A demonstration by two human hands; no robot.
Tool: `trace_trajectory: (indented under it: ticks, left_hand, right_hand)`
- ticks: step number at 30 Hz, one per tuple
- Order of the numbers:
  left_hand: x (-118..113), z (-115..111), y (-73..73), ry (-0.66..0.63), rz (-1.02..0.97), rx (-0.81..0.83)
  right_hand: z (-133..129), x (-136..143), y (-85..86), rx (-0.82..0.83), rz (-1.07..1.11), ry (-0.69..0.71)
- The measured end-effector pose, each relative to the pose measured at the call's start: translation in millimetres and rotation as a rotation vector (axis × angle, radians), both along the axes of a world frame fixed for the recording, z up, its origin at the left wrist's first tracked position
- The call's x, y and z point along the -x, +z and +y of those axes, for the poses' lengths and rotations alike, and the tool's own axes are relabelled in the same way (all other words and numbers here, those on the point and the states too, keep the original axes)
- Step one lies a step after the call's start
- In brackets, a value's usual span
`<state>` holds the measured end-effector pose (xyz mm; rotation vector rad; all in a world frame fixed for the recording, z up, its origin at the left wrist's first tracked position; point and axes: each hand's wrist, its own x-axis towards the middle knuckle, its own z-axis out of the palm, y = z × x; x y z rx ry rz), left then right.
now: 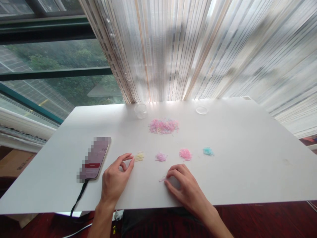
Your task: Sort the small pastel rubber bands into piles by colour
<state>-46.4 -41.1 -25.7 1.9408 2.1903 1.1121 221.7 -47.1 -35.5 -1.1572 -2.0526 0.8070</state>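
Note:
My left hand [116,180] rests by the left edge of a small yellow pile [139,156]. Its thumb and index fingertip are drawn together, and anything between them is too small to make out. My right hand [185,185] is closed in a pinch over the near part of the table, with a thin pale purple strand [162,179] at its fingertips. Beyond it lie a purple pile [161,157], a pink pile [185,154] and a turquoise pile [208,151] of similar thin strands. Farther back spreads a larger mixed heap [163,126], mostly pink and purple.
On the white table [237,165], a clear round container [141,111] and a clear lid-like disc [201,110] stand near the back edge. A phone [95,158] lies at the left with a black cable [79,197] running off the front edge. Striped curtains [173,49] hang behind.

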Motion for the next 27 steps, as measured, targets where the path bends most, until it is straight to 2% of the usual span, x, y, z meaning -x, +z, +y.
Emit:
trace_trajectory:
  ticks: [2,4,8,11,20,27]
  left_hand:
    - [-1.5,-5.0,3.4,0.009,-0.011,-0.013]
    - [-7.9,-10.8,7.2,-0.048,-0.035,-0.013]
    - [-31.9,-20.9,13.0,-0.399,-0.057,0.131]
    - [-48.6,-23.5,12.9,-0.518,-0.041,0.249]
    - [-60.7,-25.1,3.9,-0.555,0.002,0.336]
    - [-60.1,-25.3,7.8,-0.534,0.000,0.348]
  right_hand:
    - [0.1,0.2,-0.4,-0.009,0.006,0.000]
    - [0.3,0.3,-0.4,-0.018,0.011,0.007]
    - [0.2,0.6,-0.5,-0.025,0.016,0.013]
    - [-0.3,1.4,-1.6,-0.035,0.016,0.010]
    - [-1.0,3.5,-4.3,-0.046,0.006,0.002]
    - [-1.1,3.7,-4.7,-0.085,-0.027,0.030]
